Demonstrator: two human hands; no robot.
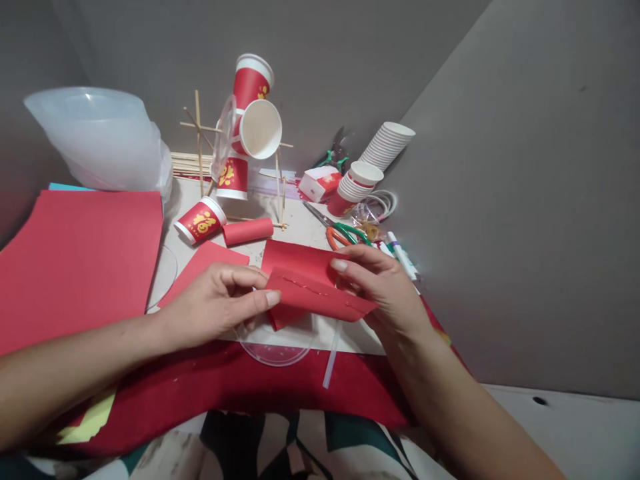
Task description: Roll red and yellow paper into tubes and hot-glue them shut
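Between my two hands is a sheet of red paper, bent over so that one flap faces me. A thin, shiny, broken line, which looks like glue, runs along that flap. My left hand pinches the paper's left end, thumb on the front. At the other end my right hand grips it with thumb and fingers. Beneath the paper lies a clear round plastic lid, and a translucent glue stick sticks out beside it. A rolled red paper tube rests just behind, next to a fallen red paper cup.
Stacked red cups with wooden sticks stand at the back. Scissors, cup stacks and markers are on the right. Large red sheets and a translucent plastic container occupy the left. A grey wall rises on the right.
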